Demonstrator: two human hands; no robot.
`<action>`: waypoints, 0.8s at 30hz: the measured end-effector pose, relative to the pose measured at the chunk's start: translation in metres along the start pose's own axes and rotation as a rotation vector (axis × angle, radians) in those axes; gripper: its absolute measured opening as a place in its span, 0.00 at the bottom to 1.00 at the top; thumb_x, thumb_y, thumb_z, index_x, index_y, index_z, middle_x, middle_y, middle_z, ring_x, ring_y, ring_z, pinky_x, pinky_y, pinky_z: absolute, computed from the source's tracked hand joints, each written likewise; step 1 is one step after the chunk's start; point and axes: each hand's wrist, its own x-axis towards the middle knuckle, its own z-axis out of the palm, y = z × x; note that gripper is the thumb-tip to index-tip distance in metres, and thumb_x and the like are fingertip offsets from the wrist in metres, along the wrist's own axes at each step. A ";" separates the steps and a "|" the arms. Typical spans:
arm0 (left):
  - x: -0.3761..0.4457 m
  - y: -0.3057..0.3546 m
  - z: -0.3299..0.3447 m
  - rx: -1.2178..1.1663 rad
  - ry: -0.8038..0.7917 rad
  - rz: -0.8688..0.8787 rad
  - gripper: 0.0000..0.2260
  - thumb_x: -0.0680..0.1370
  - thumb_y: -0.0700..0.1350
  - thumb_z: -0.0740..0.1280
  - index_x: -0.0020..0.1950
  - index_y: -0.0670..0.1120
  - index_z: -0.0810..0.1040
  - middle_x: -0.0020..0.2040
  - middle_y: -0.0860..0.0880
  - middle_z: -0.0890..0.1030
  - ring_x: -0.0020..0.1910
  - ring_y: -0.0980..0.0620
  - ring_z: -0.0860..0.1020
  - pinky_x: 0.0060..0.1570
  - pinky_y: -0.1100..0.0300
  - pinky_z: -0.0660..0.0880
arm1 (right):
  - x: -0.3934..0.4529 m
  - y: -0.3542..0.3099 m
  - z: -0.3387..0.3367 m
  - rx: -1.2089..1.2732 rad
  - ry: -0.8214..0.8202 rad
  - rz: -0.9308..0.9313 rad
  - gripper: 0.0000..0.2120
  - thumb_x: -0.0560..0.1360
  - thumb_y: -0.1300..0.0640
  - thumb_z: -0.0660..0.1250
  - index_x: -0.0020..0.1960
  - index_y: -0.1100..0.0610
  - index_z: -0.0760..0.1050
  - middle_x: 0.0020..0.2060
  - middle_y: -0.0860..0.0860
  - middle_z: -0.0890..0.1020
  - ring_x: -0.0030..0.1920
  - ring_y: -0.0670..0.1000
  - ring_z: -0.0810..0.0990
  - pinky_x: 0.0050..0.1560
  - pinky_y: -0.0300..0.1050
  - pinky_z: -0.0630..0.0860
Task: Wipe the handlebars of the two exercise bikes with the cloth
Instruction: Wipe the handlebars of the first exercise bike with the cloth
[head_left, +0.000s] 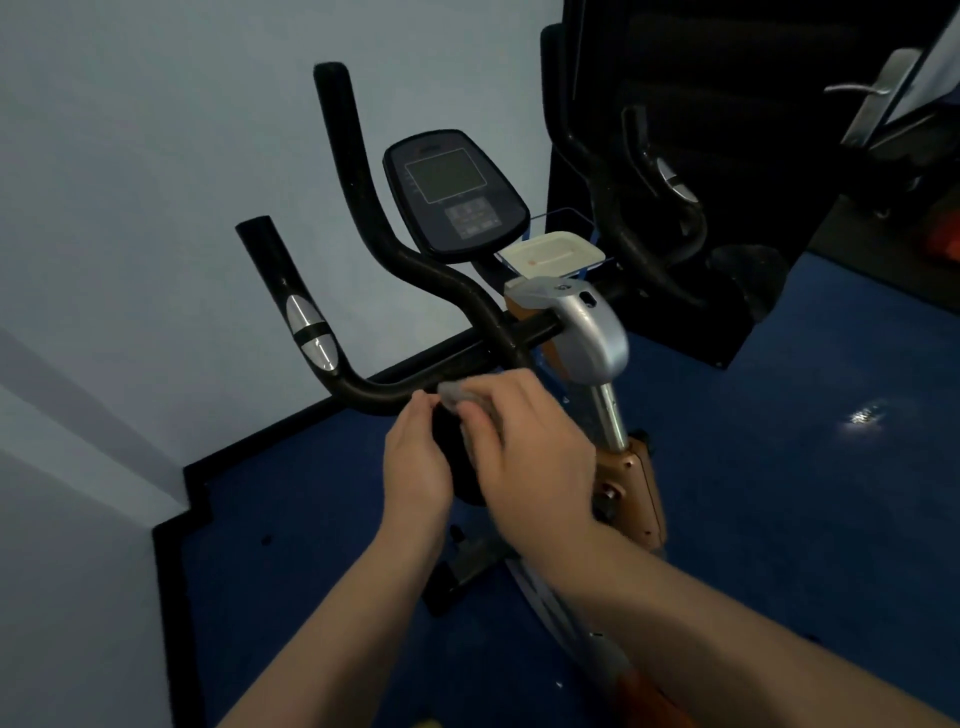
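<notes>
Both hands meet at the centre of the frame, just below the near bar of the black handlebar (395, 395) of the closer exercise bike. The right hand (530, 447) has its fingers curled over a small grey cloth (457, 397), pressing it against the bar where the lower tube runs roughly left to right before it bends upward. The left hand (415, 462) sits just beside it on the left, thumb and fingertips drawn together at the cloth's left edge; whether it actually pinches the fabric or only steadies it is hard to tell through the blur.

The relation that matters: from the cloth, the unwiped stretch of this bar runs leftward along the tube and then turns up and away toward the upper left of the frame, past the silver pulse sensor (311, 332) to the bar's capped end. So the long axis changes direction at the bend, and a wipe would probably have to follow it, sliding left first, then climbing. The left hand is the nearer of the two to that bend.

A second, taller horn (358, 171) rises behind, beside the console (454, 195). At the upper right, well apart from both hands, the darker handlebar of the second bike (649, 218) appears untouched, so the task looks to be in its early part
</notes>
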 end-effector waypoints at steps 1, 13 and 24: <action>-0.001 0.000 0.000 -0.024 0.012 -0.030 0.19 0.82 0.52 0.55 0.39 0.48 0.80 0.32 0.54 0.82 0.33 0.60 0.80 0.36 0.64 0.72 | 0.002 -0.010 0.008 0.017 0.030 0.071 0.10 0.79 0.52 0.60 0.55 0.52 0.78 0.50 0.46 0.79 0.49 0.43 0.78 0.48 0.43 0.77; 0.006 0.007 -0.007 0.131 -0.055 0.067 0.17 0.80 0.54 0.55 0.44 0.49 0.81 0.42 0.50 0.82 0.40 0.58 0.78 0.41 0.59 0.70 | 0.027 0.020 -0.046 -0.181 0.019 -0.151 0.12 0.79 0.52 0.59 0.53 0.55 0.79 0.48 0.49 0.79 0.48 0.47 0.76 0.44 0.40 0.74; 0.018 0.008 0.001 0.473 -0.108 0.321 0.11 0.82 0.47 0.54 0.46 0.50 0.75 0.40 0.52 0.77 0.35 0.68 0.74 0.30 0.76 0.68 | 0.011 0.021 -0.003 0.025 0.042 0.280 0.17 0.79 0.42 0.49 0.51 0.51 0.71 0.42 0.49 0.79 0.42 0.49 0.78 0.44 0.54 0.77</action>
